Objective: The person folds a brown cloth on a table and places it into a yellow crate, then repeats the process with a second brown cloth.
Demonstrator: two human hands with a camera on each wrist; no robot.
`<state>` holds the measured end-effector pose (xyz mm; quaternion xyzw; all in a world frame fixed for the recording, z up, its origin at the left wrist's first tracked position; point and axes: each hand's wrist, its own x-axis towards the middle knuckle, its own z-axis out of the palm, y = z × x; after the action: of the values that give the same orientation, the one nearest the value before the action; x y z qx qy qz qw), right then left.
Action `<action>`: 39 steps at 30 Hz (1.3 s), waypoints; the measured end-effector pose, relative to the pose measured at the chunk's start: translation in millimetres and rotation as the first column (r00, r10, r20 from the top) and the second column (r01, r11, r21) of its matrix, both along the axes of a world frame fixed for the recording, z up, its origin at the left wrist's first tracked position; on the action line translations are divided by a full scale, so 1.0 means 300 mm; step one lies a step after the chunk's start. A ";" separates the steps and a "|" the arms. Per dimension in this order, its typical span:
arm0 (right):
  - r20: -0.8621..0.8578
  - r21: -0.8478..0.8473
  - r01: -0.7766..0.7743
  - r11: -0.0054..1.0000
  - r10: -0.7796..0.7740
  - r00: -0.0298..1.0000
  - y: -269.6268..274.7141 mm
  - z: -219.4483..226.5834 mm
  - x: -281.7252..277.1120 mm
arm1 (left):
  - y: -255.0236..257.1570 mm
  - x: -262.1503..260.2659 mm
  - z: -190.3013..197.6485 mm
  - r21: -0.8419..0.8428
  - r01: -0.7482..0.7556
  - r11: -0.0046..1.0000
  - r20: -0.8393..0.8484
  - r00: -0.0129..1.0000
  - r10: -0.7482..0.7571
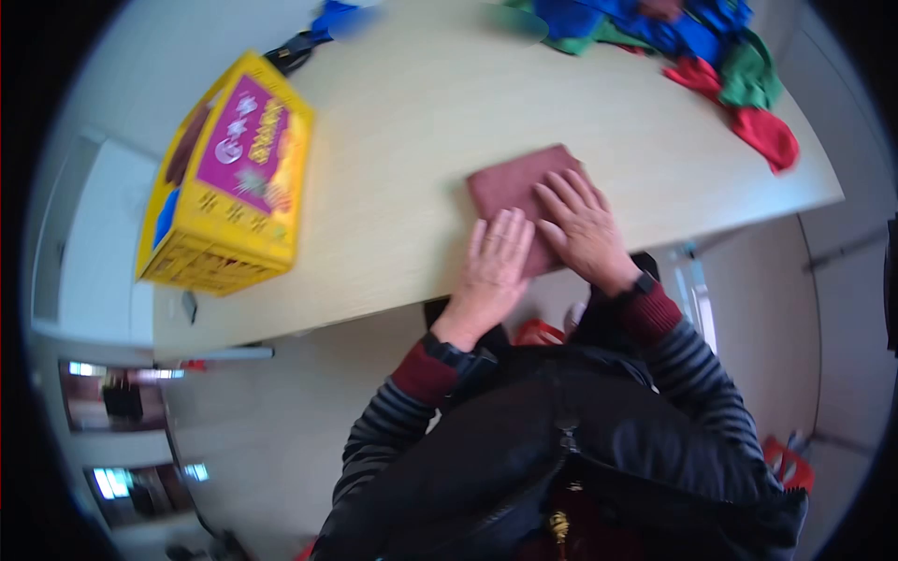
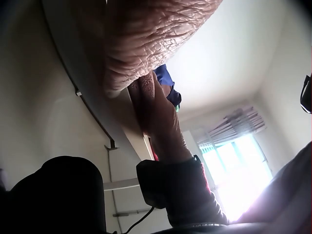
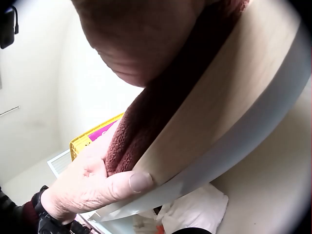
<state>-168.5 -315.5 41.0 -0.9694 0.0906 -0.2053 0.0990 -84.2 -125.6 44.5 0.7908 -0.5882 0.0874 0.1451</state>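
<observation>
A reddish-brown folded cloth (image 1: 519,187) lies flat on the table near its front edge, its folded layers showing in the right wrist view (image 3: 126,141). The left hand (image 1: 496,271) rests on the cloth's lower left part with straight fingers. On the right part of the cloth lies the right hand (image 1: 585,229), fingers straight and slightly spread. In the right wrist view the left hand (image 3: 92,187) is at the cloth's end, thumb along the table edge. The left wrist view shows the right hand (image 2: 165,131) beside the folded cloth.
A yellow box (image 1: 224,234) with a purple label stands at the table's left, items inside. Blue, green and red cloths (image 1: 730,75) lie at the back right. A black and blue item (image 1: 299,47) is at the back left. The table's front edge runs beside the person's body.
</observation>
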 end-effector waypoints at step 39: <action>-0.045 -0.027 -0.019 0.999 0.018 0.999 -0.015 -0.009 0.048 | 0.012 0.039 -0.060 -0.127 0.029 0.991 -0.042 0.999 -0.035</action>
<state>-154.1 -320.0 38.4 -0.9759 0.0809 -0.1837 0.0854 -72.6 -122.0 26.6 0.7721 -0.5908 0.1047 0.2093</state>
